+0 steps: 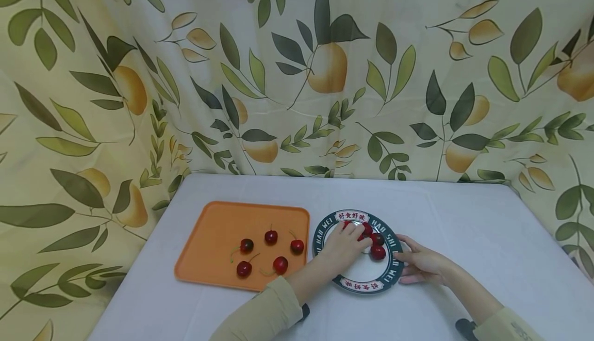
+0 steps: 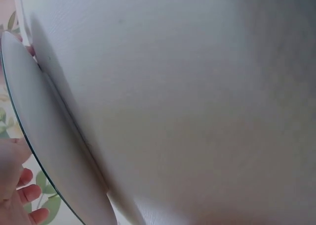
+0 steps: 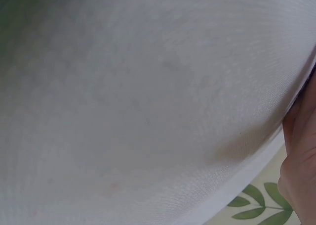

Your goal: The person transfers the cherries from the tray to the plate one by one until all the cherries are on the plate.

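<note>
A white plate [image 1: 364, 274] with a dark green lettered rim holds several dark red cherries [image 1: 378, 252]. My left hand [image 1: 345, 248] reaches over the plate from the front left, its fingers among the cherries at the back. Whether it grips a cherry is hidden under the fingers. In the left wrist view, the left hand [image 2: 15, 185] shows bent fingers above the plate's rim, and the plate's underside [image 2: 49, 121] faces the camera. At the plate's right edge my right hand [image 1: 424, 262] holds the rim between thumb and fingers. Only part of the right hand [image 3: 301, 151] shows in the right wrist view.
Left of the plate lies an orange tray [image 1: 199, 258] with several stemmed cherries [image 1: 280, 265] spread on it. Both stand on a white-covered table [image 1: 445, 212]. A curtain [image 1: 297, 124] printed with leaves and fruit hangs behind and to the left.
</note>
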Demonstrator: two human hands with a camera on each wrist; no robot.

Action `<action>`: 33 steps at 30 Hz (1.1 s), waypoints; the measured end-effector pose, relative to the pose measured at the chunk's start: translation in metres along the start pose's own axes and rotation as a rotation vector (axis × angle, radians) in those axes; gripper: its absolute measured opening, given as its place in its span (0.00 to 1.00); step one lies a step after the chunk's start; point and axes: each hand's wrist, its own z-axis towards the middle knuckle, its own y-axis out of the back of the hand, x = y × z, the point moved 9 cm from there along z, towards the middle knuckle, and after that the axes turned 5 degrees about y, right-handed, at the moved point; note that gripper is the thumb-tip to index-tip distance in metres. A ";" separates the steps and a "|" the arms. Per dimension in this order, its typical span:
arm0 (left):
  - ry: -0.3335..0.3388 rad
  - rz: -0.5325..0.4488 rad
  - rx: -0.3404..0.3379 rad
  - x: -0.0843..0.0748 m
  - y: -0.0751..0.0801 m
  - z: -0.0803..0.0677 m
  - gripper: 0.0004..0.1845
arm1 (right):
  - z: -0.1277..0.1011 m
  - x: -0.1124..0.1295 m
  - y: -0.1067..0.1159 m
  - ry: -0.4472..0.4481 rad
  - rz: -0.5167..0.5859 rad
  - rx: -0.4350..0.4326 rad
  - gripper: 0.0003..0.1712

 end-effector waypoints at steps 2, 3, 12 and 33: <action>0.016 -0.008 -0.005 0.003 0.002 -0.001 0.24 | 0.000 0.000 0.000 -0.002 -0.003 -0.005 0.39; 0.026 -0.014 -0.005 0.004 0.004 -0.001 0.23 | 0.000 0.000 0.000 -0.002 -0.004 -0.006 0.39; 0.074 -0.040 0.052 0.022 0.014 -0.017 0.23 | -0.001 0.001 -0.001 0.008 0.007 0.000 0.39; 0.247 -0.115 -0.026 0.101 0.029 -0.084 0.23 | -0.002 0.001 -0.001 -0.001 0.007 -0.010 0.39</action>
